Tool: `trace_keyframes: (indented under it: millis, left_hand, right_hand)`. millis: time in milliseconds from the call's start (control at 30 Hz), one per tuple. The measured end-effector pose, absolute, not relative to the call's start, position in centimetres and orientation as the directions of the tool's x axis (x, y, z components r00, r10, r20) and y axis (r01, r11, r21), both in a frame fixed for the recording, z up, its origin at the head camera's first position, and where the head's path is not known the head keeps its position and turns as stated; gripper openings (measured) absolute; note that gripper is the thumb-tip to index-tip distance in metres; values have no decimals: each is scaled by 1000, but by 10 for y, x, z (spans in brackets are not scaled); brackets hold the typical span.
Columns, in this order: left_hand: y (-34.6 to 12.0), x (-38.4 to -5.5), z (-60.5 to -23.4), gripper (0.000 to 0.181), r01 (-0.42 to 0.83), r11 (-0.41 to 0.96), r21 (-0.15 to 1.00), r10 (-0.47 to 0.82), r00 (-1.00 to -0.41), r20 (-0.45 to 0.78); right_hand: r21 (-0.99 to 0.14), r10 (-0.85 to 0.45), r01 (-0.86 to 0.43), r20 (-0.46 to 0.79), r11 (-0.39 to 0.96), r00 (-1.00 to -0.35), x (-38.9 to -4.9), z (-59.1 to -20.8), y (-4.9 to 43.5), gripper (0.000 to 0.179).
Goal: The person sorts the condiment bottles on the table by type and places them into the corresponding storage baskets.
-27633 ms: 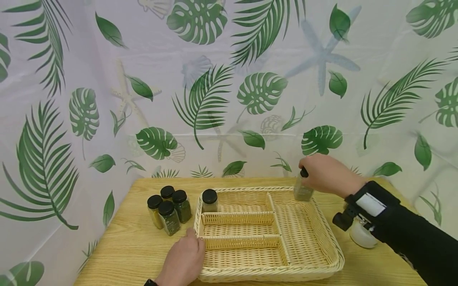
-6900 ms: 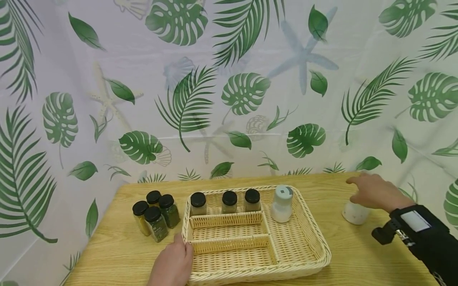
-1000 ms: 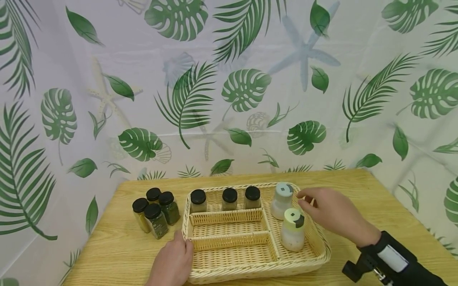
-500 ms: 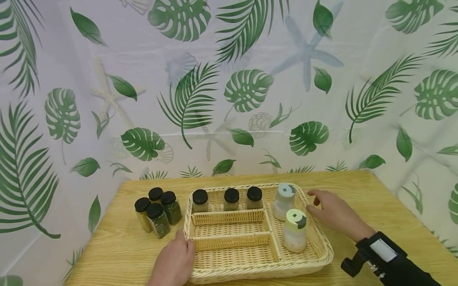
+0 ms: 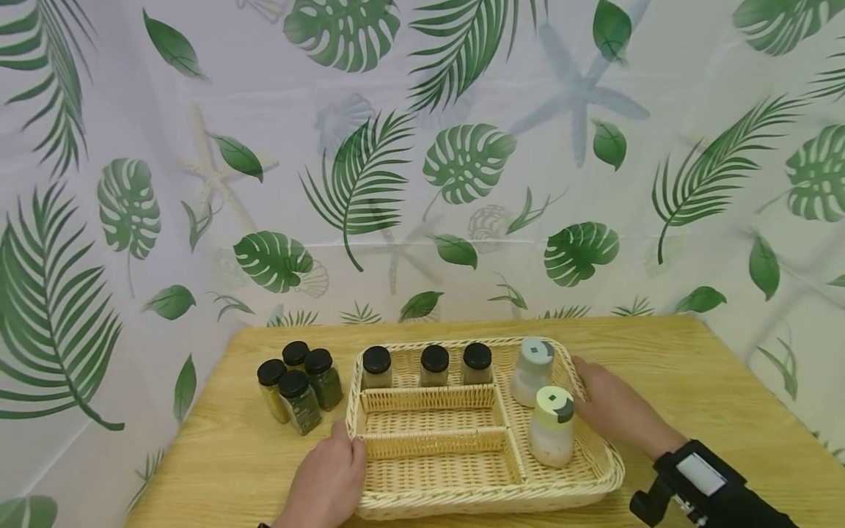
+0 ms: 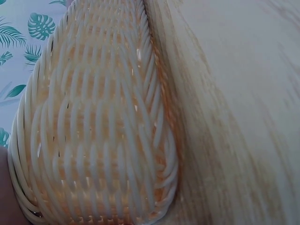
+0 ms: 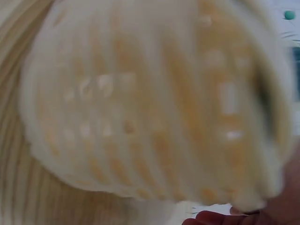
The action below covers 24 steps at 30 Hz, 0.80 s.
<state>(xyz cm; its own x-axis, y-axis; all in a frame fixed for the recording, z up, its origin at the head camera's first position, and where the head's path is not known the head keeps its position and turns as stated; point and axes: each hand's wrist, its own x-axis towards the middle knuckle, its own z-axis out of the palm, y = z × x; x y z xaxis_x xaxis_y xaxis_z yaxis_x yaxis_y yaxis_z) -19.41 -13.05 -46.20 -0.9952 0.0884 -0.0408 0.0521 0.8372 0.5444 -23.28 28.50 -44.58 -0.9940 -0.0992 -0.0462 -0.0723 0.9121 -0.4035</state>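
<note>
A pale wicker basket (image 5: 488,504) with several compartments lies on the table. My left hand (image 5: 326,473) grips its left rim; in the left wrist view the woven side (image 6: 93,117) fills much of the frame. My right hand (image 5: 614,407) is at the right rim, its fingertips partly hidden by the wicker; the right wrist view shows fingers (image 7: 213,218) beneath the blurred basket end (image 7: 140,103). Three black-lidded spice jars (image 5: 434,367) stand in the back-left compartment. A blue-topped shaker (image 5: 532,374) and a yellow-topped shaker (image 5: 552,429) stand upright in the long right compartment.
Several black-lidded spice jars (image 5: 300,400) stand in a cluster on the wooden table (image 5: 218,455), left of the basket. A leaf-patterned sheet (image 5: 422,183) hangs behind and at both sides of the table.
Since the oldest frames, two more jars and both shakers have come to stand in the basket. In the last second my right hand has moved from beside the shakers onto the right rim.
</note>
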Motion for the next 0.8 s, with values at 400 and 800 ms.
trace_keyframes:
  millis: [400,800]
  left_hand:
    - [-135,-195,-454,36,59,861,505,87,-996,-31]
    - [-139,-200,-429,32,158,885,438,110,-985,134]
  right_hand:
    - [-392,-124,-119,12,912,-992,-230,-458,276,66]
    - [-359,-100,-76,-48,930,-994,-224,-455,277,67]
